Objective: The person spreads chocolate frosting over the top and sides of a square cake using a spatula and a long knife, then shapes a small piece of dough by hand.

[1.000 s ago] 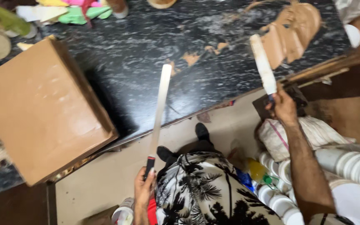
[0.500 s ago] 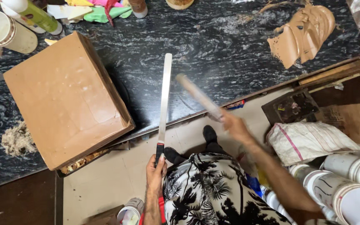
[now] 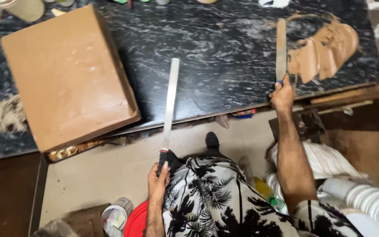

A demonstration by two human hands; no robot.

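My left hand [image 3: 158, 181] grips the dark handle of a long metal spatula blade [image 3: 170, 100] that points away over the black marble counter [image 3: 207, 52]. My right hand [image 3: 282, 93] holds a second long blade [image 3: 281, 49], smeared brown, set against the left edge of a spread of brown paste [image 3: 325, 50] at the counter's right end. A brown cardboard box [image 3: 66, 74] lies on the counter to the left of the clean blade.
Stacks of white plates [image 3: 360, 202] stand at lower right beside a striped cloth [image 3: 325, 160]. A dark tray [image 3: 305, 125] sits under the counter edge. A cup [image 3: 115, 215] rests on the floor at lower left. A frayed fibre clump [image 3: 5, 115] lies at far left.
My right hand has swung its blade from mid-air near the middle out to the right, onto the counter beside the brown paste. The left hand and its blade have stayed nearly still.
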